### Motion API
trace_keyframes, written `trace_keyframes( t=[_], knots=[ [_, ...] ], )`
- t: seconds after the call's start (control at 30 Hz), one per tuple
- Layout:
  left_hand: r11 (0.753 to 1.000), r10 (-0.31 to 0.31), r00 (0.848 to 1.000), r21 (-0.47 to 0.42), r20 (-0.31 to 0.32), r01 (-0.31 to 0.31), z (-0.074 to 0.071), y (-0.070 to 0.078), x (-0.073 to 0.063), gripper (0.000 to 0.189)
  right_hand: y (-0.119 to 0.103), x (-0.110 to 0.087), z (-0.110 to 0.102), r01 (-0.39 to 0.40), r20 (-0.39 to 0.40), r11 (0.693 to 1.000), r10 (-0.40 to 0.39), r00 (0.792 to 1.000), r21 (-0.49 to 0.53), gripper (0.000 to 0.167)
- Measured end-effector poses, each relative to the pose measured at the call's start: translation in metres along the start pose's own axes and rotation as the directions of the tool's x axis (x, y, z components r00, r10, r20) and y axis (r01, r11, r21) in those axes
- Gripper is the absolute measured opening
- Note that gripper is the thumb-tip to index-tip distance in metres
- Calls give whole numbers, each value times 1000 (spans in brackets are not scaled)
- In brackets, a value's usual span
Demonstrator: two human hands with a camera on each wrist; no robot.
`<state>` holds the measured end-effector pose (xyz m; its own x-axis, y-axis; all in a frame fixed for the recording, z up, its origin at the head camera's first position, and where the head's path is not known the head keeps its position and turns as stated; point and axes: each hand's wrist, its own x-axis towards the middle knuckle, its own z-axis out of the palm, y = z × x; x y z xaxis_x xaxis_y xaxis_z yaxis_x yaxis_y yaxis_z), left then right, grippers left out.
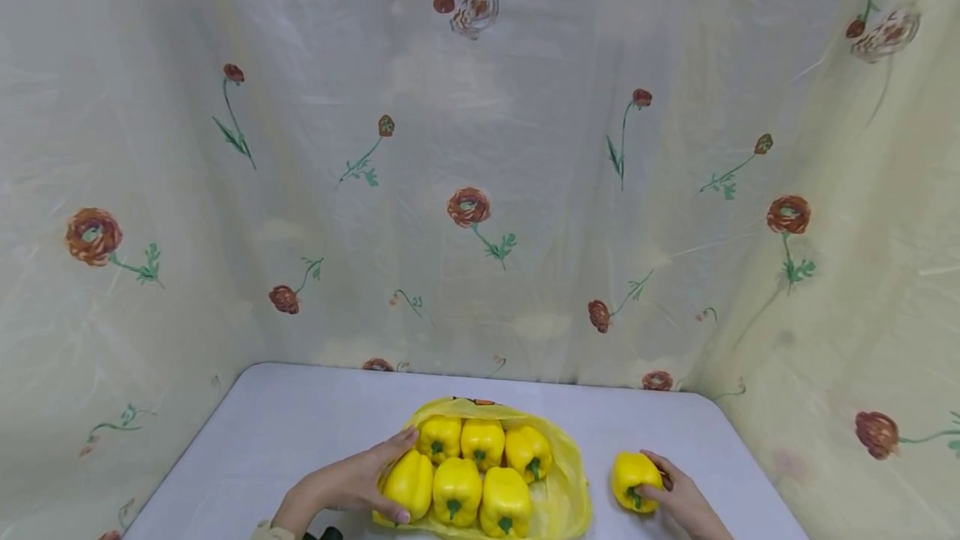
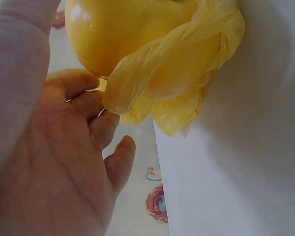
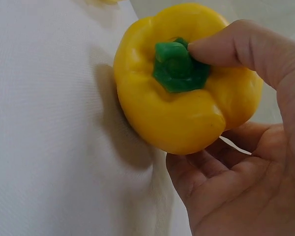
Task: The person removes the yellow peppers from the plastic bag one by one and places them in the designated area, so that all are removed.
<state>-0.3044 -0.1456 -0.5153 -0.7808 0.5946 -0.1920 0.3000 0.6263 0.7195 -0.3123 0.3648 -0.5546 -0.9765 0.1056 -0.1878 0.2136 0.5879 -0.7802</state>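
A yellow plastic bag (image 1: 573, 494) lies spread open on the table with several yellow bell peppers (image 1: 482, 442) grouped inside it. My left hand (image 1: 360, 473) spans the leftmost bell pepper (image 1: 409, 486), thumb at its near side and fingers at its far side. In the left wrist view, those fingers are bent against the pepper beside the crumpled bag edge (image 2: 137, 73). To the right of the bag, my right hand (image 1: 682, 498) grips a separate yellow bell pepper (image 1: 630, 473). Its thumb presses by the green stem (image 3: 174, 61), while the other fingers curl underneath.
The white table (image 1: 300, 407) ends at a back edge below a flower-printed curtain (image 1: 525, 273), which also closes off both sides. A small dark object (image 1: 330, 533) shows at the bottom of the head view, near my left wrist.
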Motion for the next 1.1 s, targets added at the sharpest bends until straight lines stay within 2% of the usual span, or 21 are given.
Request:
trace_keyframes(
  t=[0.6,0.83,1.1],
  knots=[
    [1000,-17,1000,6,-7,17,0,3,0,111,1,1,0,11,15,1000,-11,1000,-9,85],
    [1000,-16,1000,11,-15,16,0,2,0,111,4,5,-2,-8,43,1000,7,999,22,91],
    [1000,-10,1000,7,-4,10,1,0,0,111,3,2,-2,-42,64,999,42,997,-3,102]
  ],
)
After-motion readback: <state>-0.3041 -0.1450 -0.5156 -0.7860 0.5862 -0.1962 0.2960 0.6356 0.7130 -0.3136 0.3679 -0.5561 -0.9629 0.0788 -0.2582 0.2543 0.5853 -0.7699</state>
